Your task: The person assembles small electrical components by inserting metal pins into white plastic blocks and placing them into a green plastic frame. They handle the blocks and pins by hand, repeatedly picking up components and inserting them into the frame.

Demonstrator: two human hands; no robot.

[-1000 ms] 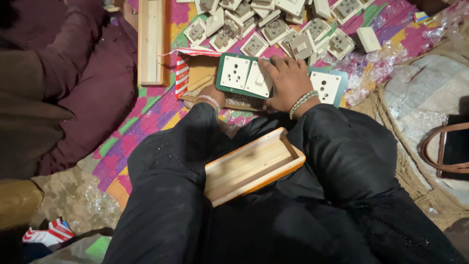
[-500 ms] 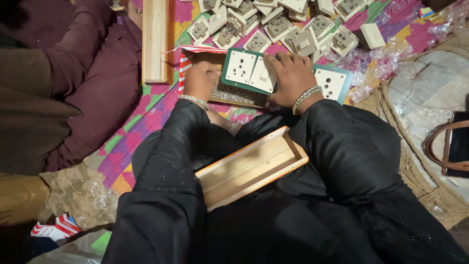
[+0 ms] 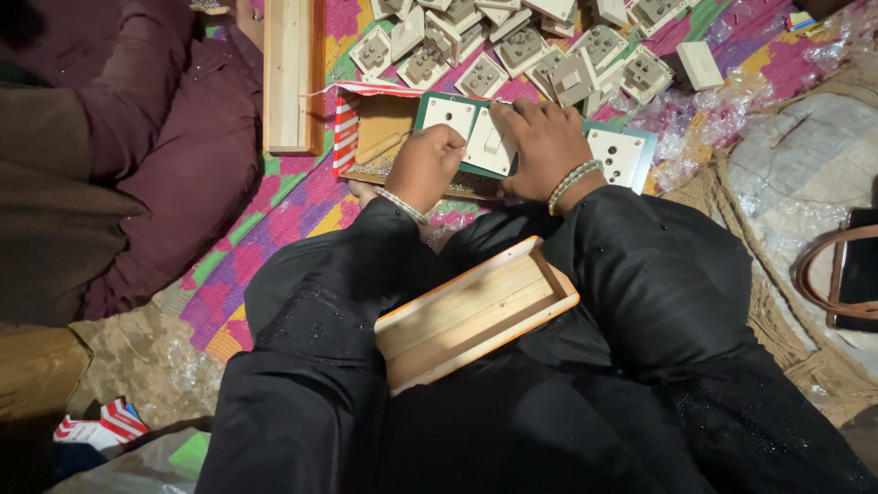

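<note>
A green panel (image 3: 455, 119) with white switch and socket modules lies over an open cardboard box (image 3: 384, 128) with a red-and-white striped flap. My left hand (image 3: 422, 166) is closed on the panel's near left edge. My right hand (image 3: 542, 144), with a bead bracelet at the wrist, presses flat on the panel's right part. A shallow wooden tray box (image 3: 471, 311) rests tilted on my lap, between my black sleeves.
Several loose white socket modules (image 3: 512, 41) lie on the colourful mat beyond the panel. A long wooden box (image 3: 291, 73) stands at the upper left. Another person in maroon clothing (image 3: 155, 155) sits at left. A woven mat and a brown bag handle (image 3: 837, 274) are at right.
My left hand came up from my lap and closed on the panel's left edge. My right hand stayed on the panel. The view moved closer.
</note>
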